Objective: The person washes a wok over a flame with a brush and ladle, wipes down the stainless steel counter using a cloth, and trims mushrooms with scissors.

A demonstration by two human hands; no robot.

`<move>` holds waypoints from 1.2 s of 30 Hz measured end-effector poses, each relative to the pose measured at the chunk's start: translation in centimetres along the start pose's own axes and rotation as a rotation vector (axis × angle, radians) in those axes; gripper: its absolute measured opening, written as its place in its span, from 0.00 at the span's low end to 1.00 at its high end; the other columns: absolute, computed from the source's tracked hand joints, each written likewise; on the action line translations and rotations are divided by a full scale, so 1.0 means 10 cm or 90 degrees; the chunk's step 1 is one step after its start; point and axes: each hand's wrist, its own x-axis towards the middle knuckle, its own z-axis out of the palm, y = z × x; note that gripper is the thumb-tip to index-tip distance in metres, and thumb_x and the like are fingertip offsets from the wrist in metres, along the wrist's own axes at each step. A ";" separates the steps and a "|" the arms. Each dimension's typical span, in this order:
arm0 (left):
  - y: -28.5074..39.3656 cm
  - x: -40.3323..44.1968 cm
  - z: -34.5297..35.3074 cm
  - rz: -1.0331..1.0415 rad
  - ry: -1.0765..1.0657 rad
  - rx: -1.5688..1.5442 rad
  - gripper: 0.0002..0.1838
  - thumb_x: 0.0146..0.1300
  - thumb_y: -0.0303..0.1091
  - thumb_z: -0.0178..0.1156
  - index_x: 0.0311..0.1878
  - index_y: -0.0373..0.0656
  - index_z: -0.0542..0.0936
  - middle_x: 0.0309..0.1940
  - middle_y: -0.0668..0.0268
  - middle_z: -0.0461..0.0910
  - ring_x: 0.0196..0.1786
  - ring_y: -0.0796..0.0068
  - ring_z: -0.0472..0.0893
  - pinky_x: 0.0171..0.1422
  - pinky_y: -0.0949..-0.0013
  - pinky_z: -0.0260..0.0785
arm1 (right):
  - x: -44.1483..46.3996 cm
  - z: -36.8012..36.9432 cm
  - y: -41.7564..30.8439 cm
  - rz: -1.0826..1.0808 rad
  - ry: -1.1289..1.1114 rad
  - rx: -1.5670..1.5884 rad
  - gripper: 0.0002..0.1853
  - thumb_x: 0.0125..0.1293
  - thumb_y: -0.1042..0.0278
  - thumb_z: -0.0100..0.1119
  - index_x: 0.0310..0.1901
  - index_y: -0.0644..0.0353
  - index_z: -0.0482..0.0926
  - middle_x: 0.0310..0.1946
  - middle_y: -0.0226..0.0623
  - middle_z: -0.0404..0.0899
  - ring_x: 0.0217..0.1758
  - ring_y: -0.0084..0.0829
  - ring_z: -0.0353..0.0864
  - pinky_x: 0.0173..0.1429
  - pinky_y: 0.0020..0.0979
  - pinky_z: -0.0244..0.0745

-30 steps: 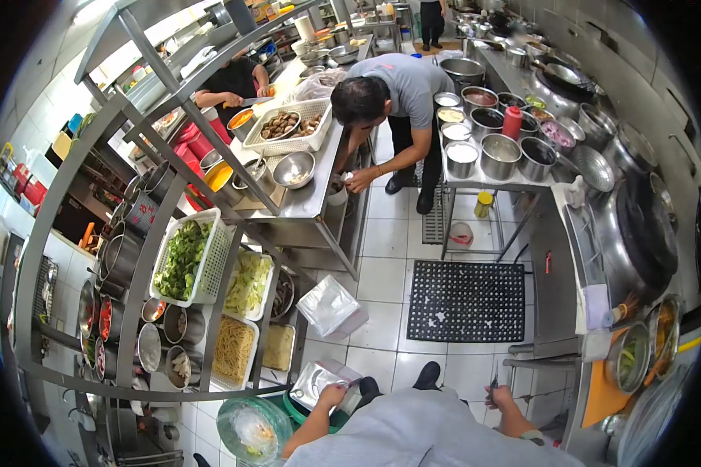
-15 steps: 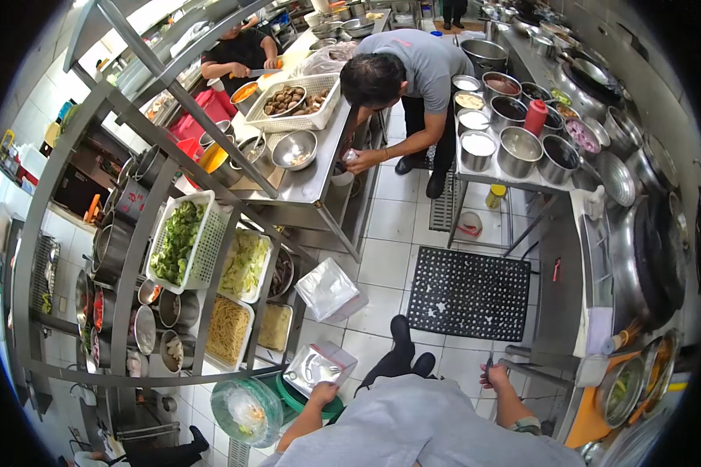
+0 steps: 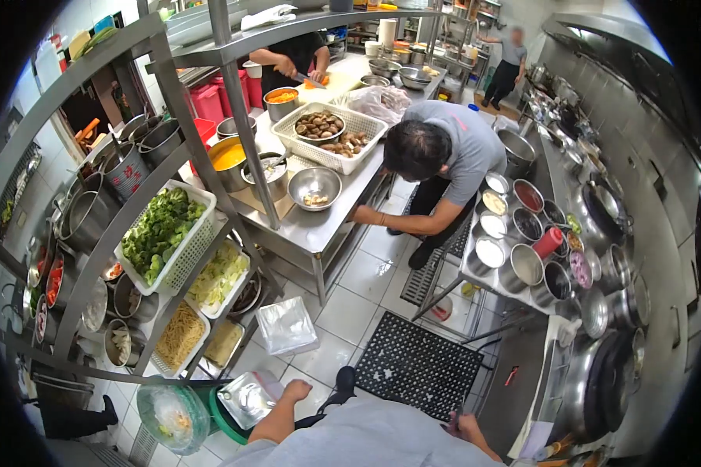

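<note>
My left hand (image 3: pixel 296 391) is loosely curled at the bottom middle, with nothing visible in it. Just left of it, a silvery foil-like package in clear plastic (image 3: pixel 246 400) rests over a green bin (image 3: pixel 224 420). Beside that stands a round tub lined with clear green plastic (image 3: pixel 173 419), with scraps inside. At the lower right, my right hand (image 3: pixel 469 426) is closed around a small, dark, blurred thing that I cannot make out. The rubber mat (image 3: pixel 420 364) lies on the floor ahead of this hand.
On the left rack are a basket of broccoli (image 3: pixel 163 237), a tray of chopped cabbage (image 3: pixel 220 280) and a tray of noodles (image 3: pixel 181 336). A co-worker (image 3: pixel 453 148) bends beside the steel table (image 3: pixel 308 232). Sauce pots (image 3: pixel 522 267) line the right counter. Another wrapped package (image 3: pixel 287 325) lies ahead.
The view has swung right. My left hand has come away from the foil-like package. My right hand has moved lower in view. The co-worker's hand has gone behind the table edge.
</note>
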 end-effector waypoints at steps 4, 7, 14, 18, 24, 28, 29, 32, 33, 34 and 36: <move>0.49 0.43 -0.39 0.044 0.067 0.004 0.21 0.62 0.51 0.57 0.41 0.43 0.87 0.43 0.51 0.86 0.47 0.52 0.84 0.55 0.54 0.74 | -0.51 0.04 -1.05 -0.089 -0.006 0.058 0.17 0.64 0.58 0.71 0.37 0.61 0.75 0.24 0.37 0.80 0.23 0.34 0.82 0.28 0.40 0.84; 0.75 0.50 -0.67 0.048 0.143 -0.051 0.19 0.63 0.49 0.58 0.40 0.42 0.87 0.35 0.54 0.87 0.38 0.60 0.85 0.45 0.58 0.75 | -0.43 0.10 -1.37 -0.076 -0.019 -0.019 0.19 0.64 0.51 0.70 0.37 0.61 0.77 0.25 0.38 0.81 0.26 0.34 0.84 0.30 0.39 0.83; 1.03 0.14 -0.47 -0.146 0.165 -0.190 0.20 0.62 0.51 0.59 0.42 0.44 0.88 0.44 0.52 0.86 0.51 0.50 0.84 0.58 0.55 0.74 | -0.02 -0.16 -1.35 -0.051 -0.124 -0.230 0.19 0.62 0.52 0.68 0.41 0.63 0.82 0.31 0.39 0.83 0.33 0.36 0.83 0.37 0.38 0.78; 0.83 -0.17 0.41 -0.094 0.128 -0.062 0.22 0.64 0.52 0.56 0.47 0.46 0.87 0.51 0.52 0.84 0.56 0.51 0.82 0.63 0.55 0.72 | 0.84 -0.54 -1.03 0.013 -0.211 -0.135 0.11 0.59 0.63 0.72 0.34 0.62 0.84 0.27 0.36 0.81 0.26 0.31 0.78 0.28 0.34 0.71; 1.27 -1.16 1.02 -0.168 0.136 -0.128 0.24 0.66 0.54 0.53 0.44 0.43 0.88 0.48 0.52 0.85 0.55 0.51 0.82 0.62 0.55 0.73 | 2.02 -0.78 -1.31 -0.173 -0.215 -0.508 0.16 0.66 0.55 0.65 0.43 0.62 0.83 0.34 0.42 0.84 0.35 0.38 0.84 0.39 0.40 0.79; 1.29 -1.48 1.22 -0.209 0.011 -0.083 0.24 0.68 0.51 0.51 0.40 0.39 0.87 0.44 0.51 0.86 0.48 0.53 0.85 0.58 0.54 0.75 | 0.90 -0.39 -2.47 -0.049 -0.246 -0.320 0.18 0.68 0.54 0.65 0.43 0.63 0.80 0.34 0.43 0.83 0.30 0.38 0.83 0.32 0.41 0.81; 1.22 -1.47 1.29 -0.215 -0.018 -0.059 0.24 0.68 0.50 0.50 0.39 0.39 0.87 0.43 0.51 0.86 0.46 0.53 0.85 0.57 0.53 0.75 | 0.79 -0.23 -2.60 -0.055 -0.251 -0.287 0.17 0.67 0.56 0.67 0.41 0.63 0.79 0.31 0.42 0.82 0.27 0.37 0.83 0.29 0.40 0.80; 0.98 -1.40 1.40 -0.142 0.007 0.014 0.25 0.69 0.49 0.49 0.39 0.38 0.87 0.42 0.52 0.86 0.41 0.55 0.86 0.55 0.54 0.76 | 0.65 0.12 -2.82 -0.084 -0.277 -0.248 0.16 0.65 0.58 0.69 0.40 0.63 0.77 0.28 0.41 0.81 0.23 0.35 0.82 0.22 0.38 0.78; 0.89 -1.33 1.37 -0.098 0.013 0.051 0.24 0.68 0.49 0.50 0.40 0.38 0.87 0.43 0.52 0.86 0.42 0.55 0.86 0.56 0.55 0.76 | 0.66 0.22 -2.83 -0.101 -0.290 -0.276 0.18 0.65 0.57 0.69 0.42 0.63 0.76 0.30 0.41 0.81 0.24 0.34 0.82 0.23 0.37 0.77; 0.80 -1.25 1.35 -0.053 0.019 0.090 0.24 0.68 0.50 0.51 0.41 0.38 0.87 0.44 0.52 0.86 0.43 0.54 0.86 0.56 0.55 0.76 | 0.67 0.33 -2.83 -0.118 -0.302 -0.303 0.19 0.65 0.55 0.68 0.44 0.63 0.75 0.32 0.41 0.81 0.25 0.33 0.81 0.23 0.35 0.77; 0.70 -1.10 1.23 -0.121 0.085 -0.068 0.22 0.66 0.50 0.54 0.42 0.41 0.87 0.45 0.53 0.86 0.46 0.53 0.86 0.57 0.56 0.76 | 0.65 0.48 -2.79 -0.121 -0.288 -0.321 0.16 0.65 0.57 0.69 0.40 0.61 0.76 0.29 0.39 0.81 0.25 0.30 0.81 0.22 0.33 0.74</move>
